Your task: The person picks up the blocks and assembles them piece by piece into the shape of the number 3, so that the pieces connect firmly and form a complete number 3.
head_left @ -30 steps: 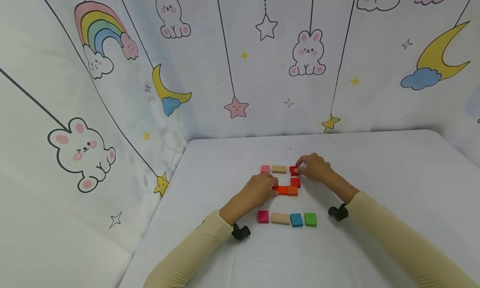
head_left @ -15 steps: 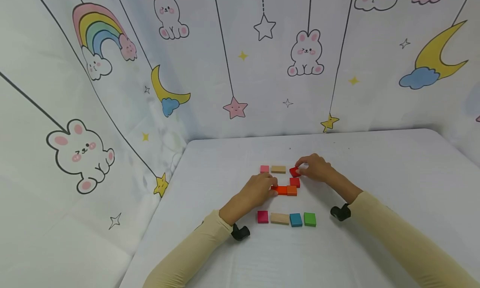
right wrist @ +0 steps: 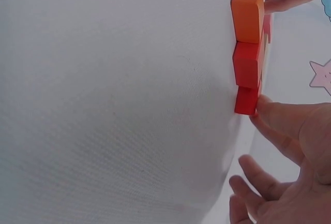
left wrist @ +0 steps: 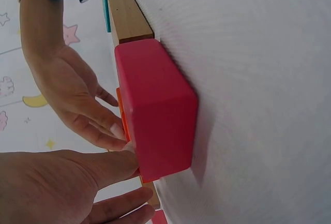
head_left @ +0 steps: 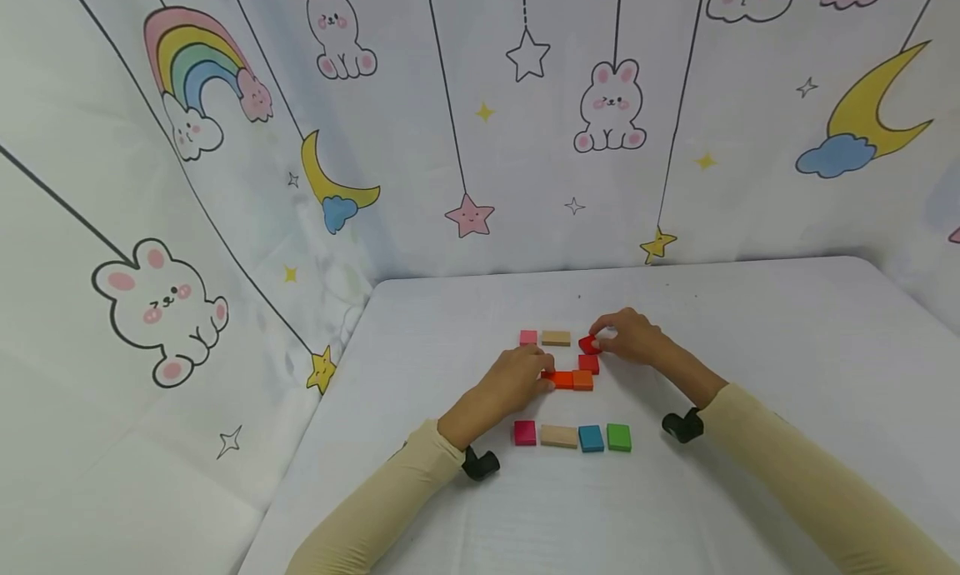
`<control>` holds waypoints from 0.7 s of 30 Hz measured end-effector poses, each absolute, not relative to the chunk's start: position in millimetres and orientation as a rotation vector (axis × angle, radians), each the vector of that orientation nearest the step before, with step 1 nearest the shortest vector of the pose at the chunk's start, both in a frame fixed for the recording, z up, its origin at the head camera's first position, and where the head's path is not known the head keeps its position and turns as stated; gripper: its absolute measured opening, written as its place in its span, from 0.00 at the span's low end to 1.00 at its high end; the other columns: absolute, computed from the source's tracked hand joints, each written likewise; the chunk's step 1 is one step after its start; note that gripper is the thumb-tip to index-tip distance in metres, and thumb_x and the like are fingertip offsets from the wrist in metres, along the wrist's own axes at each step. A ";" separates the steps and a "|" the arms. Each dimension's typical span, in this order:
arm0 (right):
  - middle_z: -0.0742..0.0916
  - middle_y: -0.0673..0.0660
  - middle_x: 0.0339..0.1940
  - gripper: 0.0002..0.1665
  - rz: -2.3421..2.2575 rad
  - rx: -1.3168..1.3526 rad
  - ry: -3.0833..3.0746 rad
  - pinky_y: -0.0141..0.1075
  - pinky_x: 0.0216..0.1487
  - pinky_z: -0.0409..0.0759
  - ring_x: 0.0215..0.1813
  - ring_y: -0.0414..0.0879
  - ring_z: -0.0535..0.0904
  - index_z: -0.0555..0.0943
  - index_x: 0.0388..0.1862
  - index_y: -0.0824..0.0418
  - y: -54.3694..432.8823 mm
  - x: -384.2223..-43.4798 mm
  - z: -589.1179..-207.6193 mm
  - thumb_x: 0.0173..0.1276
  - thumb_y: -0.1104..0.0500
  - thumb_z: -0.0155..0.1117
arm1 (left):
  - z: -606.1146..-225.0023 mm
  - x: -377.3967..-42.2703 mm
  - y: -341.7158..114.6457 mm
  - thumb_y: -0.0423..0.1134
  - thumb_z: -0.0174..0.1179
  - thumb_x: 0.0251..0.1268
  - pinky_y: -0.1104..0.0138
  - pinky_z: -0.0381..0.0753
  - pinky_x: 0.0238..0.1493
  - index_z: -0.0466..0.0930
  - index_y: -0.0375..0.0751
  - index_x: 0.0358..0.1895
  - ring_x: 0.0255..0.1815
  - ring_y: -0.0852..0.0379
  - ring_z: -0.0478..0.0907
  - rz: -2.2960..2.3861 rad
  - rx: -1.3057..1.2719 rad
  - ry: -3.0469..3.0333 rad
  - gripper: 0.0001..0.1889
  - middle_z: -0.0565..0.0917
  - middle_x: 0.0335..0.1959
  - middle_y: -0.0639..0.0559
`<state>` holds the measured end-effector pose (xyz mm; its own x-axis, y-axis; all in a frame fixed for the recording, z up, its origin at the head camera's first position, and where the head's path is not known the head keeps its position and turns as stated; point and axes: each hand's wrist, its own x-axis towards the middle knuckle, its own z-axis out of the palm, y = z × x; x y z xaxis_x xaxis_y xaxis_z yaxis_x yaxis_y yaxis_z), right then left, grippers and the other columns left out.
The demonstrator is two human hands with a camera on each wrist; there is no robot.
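Observation:
My right hand (head_left: 632,337) pinches a small red block (head_left: 588,344) between thumb and fingertips. That block sits slightly turned at the far end of another red block (head_left: 588,364), and in the right wrist view the two look in contact. Just nearer lies an orange block (head_left: 582,381), with an orange-red block (head_left: 562,380) at its left side. My left hand (head_left: 514,381) holds the left end of the orange-red block between thumb and fingers, covering part of it. In the left wrist view a crimson block (left wrist: 160,110) in front hides those fingertips.
Beyond the left hand lie a pink block (head_left: 528,337) and a wooden block (head_left: 556,338). A nearer row has a crimson block, another wooden block (head_left: 558,437), a blue block (head_left: 591,438) and a green block (head_left: 618,437). White cloth (head_left: 570,517) covers the table.
The red block in my right hand has turned a little and come slightly nearer to the red block below it. My left hand stays in place.

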<state>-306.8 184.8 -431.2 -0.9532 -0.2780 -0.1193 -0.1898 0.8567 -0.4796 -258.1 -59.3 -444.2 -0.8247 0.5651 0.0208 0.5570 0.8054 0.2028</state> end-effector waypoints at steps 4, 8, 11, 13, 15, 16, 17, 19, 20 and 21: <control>0.80 0.72 0.66 0.19 -0.701 -0.388 2.845 0.74 0.62 0.76 0.69 0.70 0.72 0.85 0.62 0.61 184.5 -307.3 -431.7 0.75 0.59 0.69 | -444.0 -258.3 -59.6 0.46 0.68 0.74 0.58 0.81 0.66 0.87 0.48 0.56 0.61 0.53 0.81 0.308 0.923 2.949 0.13 0.85 0.60 0.49; 0.81 0.72 0.65 0.18 -0.700 -0.417 2.849 0.71 0.61 0.78 0.68 0.69 0.73 0.85 0.61 0.61 184.3 -307.3 -432.7 0.75 0.58 0.69 | -444.2 -258.7 -59.6 0.46 0.68 0.74 0.58 0.81 0.65 0.87 0.48 0.56 0.61 0.53 0.81 0.299 0.928 2.947 0.13 0.85 0.59 0.50; 0.81 0.72 0.65 0.18 -0.697 -0.424 2.852 0.71 0.61 0.78 0.68 0.69 0.73 0.86 0.60 0.61 183.9 -307.3 -433.4 0.74 0.58 0.69 | -445.8 -260.2 -59.5 0.46 0.68 0.74 0.58 0.81 0.66 0.87 0.48 0.56 0.61 0.53 0.81 0.290 0.930 2.950 0.14 0.85 0.60 0.50; 0.81 0.72 0.65 0.18 -0.692 -0.429 2.851 0.71 0.61 0.78 0.68 0.69 0.73 0.86 0.60 0.61 183.6 -307.7 -433.8 0.74 0.58 0.69 | -446.5 -260.6 -59.7 0.46 0.68 0.74 0.57 0.81 0.66 0.87 0.48 0.57 0.62 0.53 0.81 0.290 0.926 2.951 0.14 0.85 0.60 0.49; 0.81 0.73 0.65 0.18 -0.686 -0.430 2.848 0.71 0.61 0.78 0.68 0.69 0.73 0.85 0.60 0.61 183.7 -308.1 -434.2 0.75 0.58 0.69 | -447.0 -260.8 -59.8 0.46 0.68 0.74 0.57 0.81 0.66 0.87 0.48 0.57 0.62 0.53 0.81 0.290 0.926 2.952 0.14 0.85 0.60 0.49; 0.81 0.73 0.65 0.18 -0.683 -0.432 2.847 0.71 0.61 0.78 0.68 0.69 0.73 0.85 0.60 0.61 183.8 -308.1 -434.1 0.75 0.57 0.69 | -446.8 -260.4 -59.9 0.46 0.68 0.74 0.58 0.81 0.66 0.87 0.48 0.57 0.61 0.53 0.81 0.292 0.926 2.952 0.14 0.85 0.60 0.49; 0.81 0.73 0.65 0.18 -0.681 -0.433 2.847 0.71 0.61 0.78 0.67 0.69 0.73 0.85 0.61 0.61 183.9 -308.0 -434.0 0.75 0.57 0.69 | -446.4 -260.0 -59.9 0.46 0.68 0.74 0.58 0.81 0.66 0.87 0.48 0.57 0.61 0.53 0.81 0.295 0.926 2.952 0.14 0.85 0.60 0.50; 0.81 0.73 0.65 0.18 -0.676 -0.436 2.846 0.70 0.61 0.78 0.67 0.69 0.73 0.85 0.61 0.61 184.1 -307.7 -433.6 0.75 0.57 0.69 | -445.9 -259.5 -59.9 0.46 0.68 0.74 0.58 0.81 0.66 0.87 0.48 0.56 0.61 0.53 0.81 0.297 0.931 2.952 0.14 0.85 0.59 0.50; 0.81 0.73 0.65 0.18 -0.675 -0.436 2.847 0.70 0.61 0.78 0.67 0.69 0.73 0.85 0.61 0.61 184.2 -307.5 -433.4 0.75 0.57 0.69 | -445.7 -259.4 -59.8 0.46 0.68 0.74 0.58 0.81 0.65 0.87 0.48 0.56 0.61 0.53 0.81 0.299 0.934 2.952 0.14 0.85 0.59 0.50; 0.81 0.72 0.65 0.18 -0.674 -0.435 2.847 0.70 0.61 0.78 0.68 0.69 0.73 0.85 0.61 0.61 184.1 -307.3 -433.1 0.75 0.57 0.69 | -445.5 -259.2 -59.8 0.46 0.68 0.74 0.58 0.81 0.65 0.87 0.48 0.56 0.61 0.53 0.81 0.301 0.934 2.952 0.14 0.85 0.59 0.50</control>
